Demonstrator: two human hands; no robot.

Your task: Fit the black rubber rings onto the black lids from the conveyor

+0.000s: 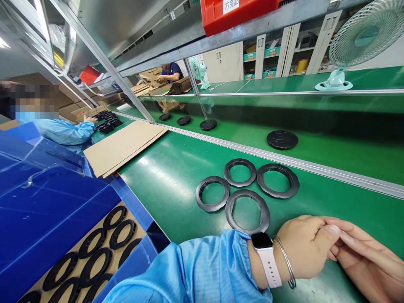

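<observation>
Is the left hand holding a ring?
No, empty: the left hand rests against the right hand, and the nearest black ring lies on the green belt.

Pretty typical factory floor here: a green-topped workbench (353, 79) runs from 12 to 2 o'clock, with a pale desk fan (362, 40) on it at 1. Behind that are white cabinets (222, 63) and open shelving (295, 46) with teal bins (249, 76). Cardboard boxes (150, 78) are stacked around 11, and a ceiling light (3, 43) glows at 10.
</observation>
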